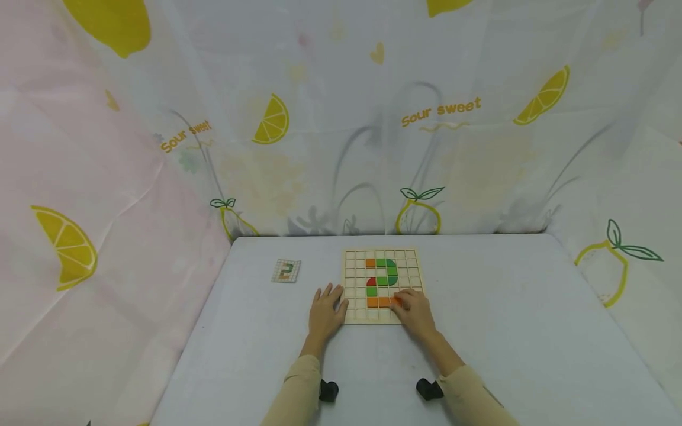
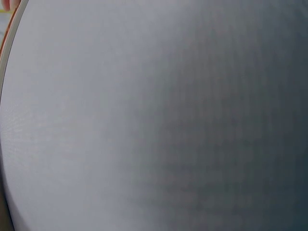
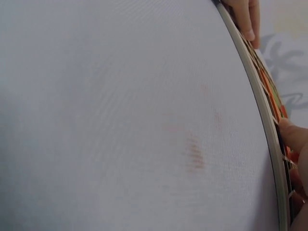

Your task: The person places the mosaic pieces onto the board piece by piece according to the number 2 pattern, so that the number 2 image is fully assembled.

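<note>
A square wooden grid board [image 1: 354, 316] lies on the table. Green, orange and red tiles sit in its squares, forming a shape like a 2. Along the bottom of that shape runs a row of orange tiles [image 1: 375, 302]. My right hand [image 1: 415, 312] pinches the orange tile at the right end of this row between thumb and fingers, low over the board. In the right wrist view the thumb [image 3: 292, 134] is right at the orange pieces. My left hand [image 1: 326, 313] rests at the board's left edge, fingers extended and thumb against the rim.
A small pattern card [image 1: 286, 271] with a similar coloured figure lies left of the board on the white table [image 1: 495, 319]. Black wrist-worn pieces [image 1: 328, 391] show beside the sleeves. A lemon-print curtain [image 1: 330, 118] hangs behind and at both sides.
</note>
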`<move>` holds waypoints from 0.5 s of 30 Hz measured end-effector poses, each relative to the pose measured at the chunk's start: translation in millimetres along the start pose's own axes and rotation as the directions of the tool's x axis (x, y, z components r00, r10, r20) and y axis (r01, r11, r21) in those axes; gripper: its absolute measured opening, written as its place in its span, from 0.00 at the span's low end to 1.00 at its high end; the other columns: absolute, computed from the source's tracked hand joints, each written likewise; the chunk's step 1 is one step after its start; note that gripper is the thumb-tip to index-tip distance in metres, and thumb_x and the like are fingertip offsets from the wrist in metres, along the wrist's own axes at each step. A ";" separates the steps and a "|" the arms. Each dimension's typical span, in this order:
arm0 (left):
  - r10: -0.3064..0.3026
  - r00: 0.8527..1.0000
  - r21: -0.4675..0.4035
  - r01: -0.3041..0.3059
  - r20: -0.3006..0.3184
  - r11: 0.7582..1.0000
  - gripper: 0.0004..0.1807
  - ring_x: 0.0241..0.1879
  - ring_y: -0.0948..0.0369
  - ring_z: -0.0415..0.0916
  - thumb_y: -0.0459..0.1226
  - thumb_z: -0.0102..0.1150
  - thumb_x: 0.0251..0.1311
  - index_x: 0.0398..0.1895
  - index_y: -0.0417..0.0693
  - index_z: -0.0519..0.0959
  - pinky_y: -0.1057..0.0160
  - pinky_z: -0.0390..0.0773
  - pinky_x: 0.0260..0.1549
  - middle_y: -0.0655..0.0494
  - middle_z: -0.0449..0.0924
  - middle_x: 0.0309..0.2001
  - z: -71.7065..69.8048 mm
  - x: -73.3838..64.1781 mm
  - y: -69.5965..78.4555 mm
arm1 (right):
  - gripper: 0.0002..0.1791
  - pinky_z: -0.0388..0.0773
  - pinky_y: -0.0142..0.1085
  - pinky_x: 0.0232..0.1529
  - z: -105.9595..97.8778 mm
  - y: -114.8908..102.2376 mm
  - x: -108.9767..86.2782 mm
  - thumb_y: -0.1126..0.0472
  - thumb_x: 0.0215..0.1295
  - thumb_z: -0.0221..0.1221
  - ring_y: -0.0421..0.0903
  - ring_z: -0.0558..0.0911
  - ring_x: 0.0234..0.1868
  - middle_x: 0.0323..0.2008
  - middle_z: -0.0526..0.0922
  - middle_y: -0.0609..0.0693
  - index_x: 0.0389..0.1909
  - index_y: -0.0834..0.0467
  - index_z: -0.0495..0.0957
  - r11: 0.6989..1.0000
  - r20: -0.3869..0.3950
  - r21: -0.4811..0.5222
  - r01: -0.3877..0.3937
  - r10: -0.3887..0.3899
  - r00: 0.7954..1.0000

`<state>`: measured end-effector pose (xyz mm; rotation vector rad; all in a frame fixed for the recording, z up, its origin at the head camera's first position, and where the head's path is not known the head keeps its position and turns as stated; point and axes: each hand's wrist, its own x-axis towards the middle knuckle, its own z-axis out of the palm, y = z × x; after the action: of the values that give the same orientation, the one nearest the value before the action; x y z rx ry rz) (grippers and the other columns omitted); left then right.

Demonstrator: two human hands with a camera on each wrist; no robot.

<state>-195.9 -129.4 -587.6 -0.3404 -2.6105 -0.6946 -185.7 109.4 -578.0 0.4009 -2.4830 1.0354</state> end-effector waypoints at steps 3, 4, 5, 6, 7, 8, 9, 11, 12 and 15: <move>0.005 1.000 -0.005 -0.005 -0.003 1.000 0.19 0.57 0.47 0.73 0.39 0.61 0.56 0.50 0.41 0.80 0.46 0.62 0.63 0.48 0.80 0.51 -0.1 -0.1 0.9 | 0.16 0.77 0.49 0.41 -6.4 4.0 -4.7 0.66 0.46 0.71 0.56 0.79 0.40 0.37 0.83 0.58 0.36 0.68 0.82 0.999 -0.037 0.042 0.021 -0.019 0.999; 0.007 1.000 -0.007 -0.007 -0.003 1.000 0.19 0.57 0.47 0.73 0.40 0.61 0.56 0.50 0.41 0.80 0.46 0.62 0.63 0.48 0.80 0.51 -0.1 0.1 0.9 | 0.15 0.77 0.49 0.40 -9.3 5.7 -6.0 0.68 0.46 0.71 0.57 0.79 0.39 0.37 0.83 0.59 0.36 0.68 0.82 0.999 -0.056 0.048 0.026 -0.023 0.998; 0.010 1.000 -0.008 -0.010 -0.005 1.000 0.19 0.57 0.47 0.73 0.40 0.61 0.56 0.50 0.41 0.80 0.46 0.62 0.63 0.48 0.80 0.51 -0.1 0.5 0.9 | 0.15 0.78 0.49 0.40 -12.6 7.5 -6.9 0.68 0.45 0.71 0.57 0.79 0.39 0.37 0.83 0.59 0.36 0.69 0.82 0.999 -0.077 0.045 0.028 -0.024 0.997; 0.013 1.000 -0.010 -0.013 -0.008 1.000 0.19 0.57 0.47 0.73 0.40 0.61 0.56 0.50 0.41 0.80 0.46 0.62 0.63 0.48 0.80 0.51 0.0 1.1 0.7 | 0.15 0.78 0.50 0.39 -16.4 9.3 -7.5 0.69 0.45 0.70 0.57 0.79 0.39 0.37 0.83 0.60 0.36 0.69 0.82 0.999 -0.095 0.042 0.028 -0.024 0.995; 0.014 1.000 -0.006 -0.014 -0.010 1.000 0.19 0.57 0.47 0.73 0.40 0.61 0.56 0.50 0.41 0.80 0.45 0.63 0.63 0.48 0.81 0.51 0.2 1.1 -0.1 | 0.14 0.78 0.50 0.39 -20.8 10.7 -8.2 0.70 0.46 0.70 0.58 0.79 0.39 0.37 0.83 0.61 0.36 0.69 0.82 0.999 -0.110 0.038 0.021 -0.017 0.994; 0.013 1.000 -0.010 -0.013 -0.013 1.000 0.19 0.57 0.46 0.73 0.40 0.61 0.55 0.50 0.41 0.80 0.45 0.62 0.63 0.47 0.80 0.51 -0.1 0.7 -0.5 | 0.14 0.78 0.51 0.40 -25.7 12.4 -8.8 0.70 0.46 0.69 0.59 0.79 0.39 0.37 0.83 0.61 0.36 0.70 0.82 0.999 -0.125 0.035 0.014 -0.009 0.992; 0.006 1.000 -0.019 -0.007 -0.015 1.000 0.19 0.57 0.46 0.73 0.40 0.61 0.55 0.50 0.40 0.80 0.45 0.62 0.63 0.47 0.81 0.51 -0.6 0.2 -0.9 | 0.13 0.78 0.52 0.41 -31.1 14.7 -9.5 0.70 0.47 0.68 0.60 0.79 0.40 0.37 0.83 0.62 0.36 0.70 0.82 1.000 -0.136 0.030 -0.001 0.005 0.991; -0.013 1.000 -0.038 0.013 -0.006 0.999 0.20 0.57 0.45 0.73 0.40 0.60 0.55 0.50 0.39 0.80 0.45 0.62 0.63 0.45 0.80 0.51 -1.8 -2.0 -2.0 | 0.13 0.76 0.53 0.43 -43.8 19.9 -12.1 0.70 0.50 0.67 0.62 0.78 0.41 0.38 0.82 0.64 0.37 0.71 0.81 0.999 -0.149 0.014 -0.035 0.037 0.988; -0.029 1.000 -0.059 0.030 0.009 0.998 0.21 0.57 0.45 0.72 0.40 0.60 0.55 0.50 0.38 0.79 0.44 0.61 0.63 0.44 0.80 0.51 -3.2 -3.4 -2.2 | 0.13 0.76 0.54 0.44 -51.1 22.5 -13.9 0.70 0.51 0.66 0.63 0.78 0.42 0.39 0.82 0.65 0.38 0.71 0.81 0.999 -0.155 0.009 -0.051 0.052 0.987; -0.103 0.992 -0.150 0.113 0.070 0.982 0.22 0.58 0.41 0.69 0.41 0.59 0.56 0.51 0.35 0.78 0.42 0.60 0.63 0.38 0.77 0.53 -11.3 -8.5 -2.5 | 0.14 0.74 0.56 0.45 -74.9 32.4 -20.0 0.70 0.53 0.64 0.65 0.76 0.44 0.41 0.80 0.67 0.41 0.72 0.79 0.996 -0.170 -0.026 -0.086 0.081 0.982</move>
<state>-185.4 -138.5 -583.5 -0.2706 -2.6557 -0.9399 -161.7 187.8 -559.6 0.1909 -2.3787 1.0148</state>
